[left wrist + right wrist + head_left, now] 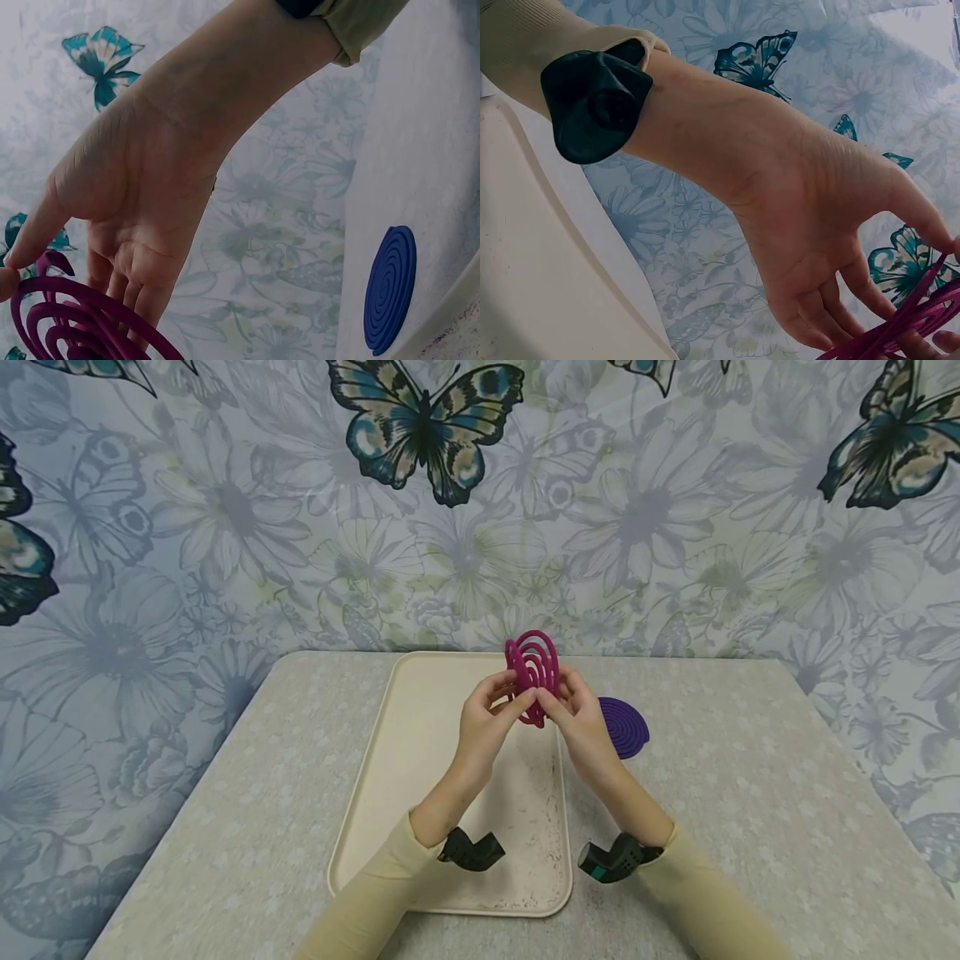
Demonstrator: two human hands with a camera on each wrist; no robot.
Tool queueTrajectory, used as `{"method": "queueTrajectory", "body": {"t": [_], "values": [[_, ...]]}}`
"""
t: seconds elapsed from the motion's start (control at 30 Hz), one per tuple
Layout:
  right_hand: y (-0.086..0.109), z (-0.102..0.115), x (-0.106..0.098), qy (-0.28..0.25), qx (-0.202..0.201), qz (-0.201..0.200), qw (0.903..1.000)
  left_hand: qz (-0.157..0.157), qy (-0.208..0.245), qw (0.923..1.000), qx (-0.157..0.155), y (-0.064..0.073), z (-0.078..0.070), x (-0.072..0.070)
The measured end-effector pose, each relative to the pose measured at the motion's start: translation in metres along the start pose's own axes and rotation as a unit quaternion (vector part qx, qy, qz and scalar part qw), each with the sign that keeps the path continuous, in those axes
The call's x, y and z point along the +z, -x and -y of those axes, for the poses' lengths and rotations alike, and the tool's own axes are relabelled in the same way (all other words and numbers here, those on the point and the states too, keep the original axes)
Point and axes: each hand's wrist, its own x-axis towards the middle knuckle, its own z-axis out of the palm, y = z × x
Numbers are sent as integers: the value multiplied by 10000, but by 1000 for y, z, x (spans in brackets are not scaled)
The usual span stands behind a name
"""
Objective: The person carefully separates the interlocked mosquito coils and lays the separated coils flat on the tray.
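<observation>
A magenta spiral coil [534,664], its turns spread apart, is held up between both hands above the far right part of the tray. My left hand [480,727] grips its left side, with the thumb in front and curled fingers behind. On the other side my right hand [588,731] pinches it, the two thumb tips close together at its lower front. Loose loops of the coil [56,315] show below the left palm in the left wrist view. In the right wrist view, fingers reach around the coil's strands [900,322].
A flat, tightly wound purple spiral disc [626,728] lies on the table right of the tray, partly behind the right hand. The cream tray [442,793] has dark specks along its right side. A butterfly-patterned wall covering [465,568] rises behind the table [750,793].
</observation>
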Motion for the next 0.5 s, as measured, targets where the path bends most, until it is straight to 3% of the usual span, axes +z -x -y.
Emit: {"method": "queueTrajectory", "body": {"t": [0.27,0.5], "values": [[1,-3,4,-20,19,74,10000,-215,472,9986,71,2,-1,1],[4,-5,8,-180,-412,-979,9942,-369,755,9955,440,2,1,1]]}}
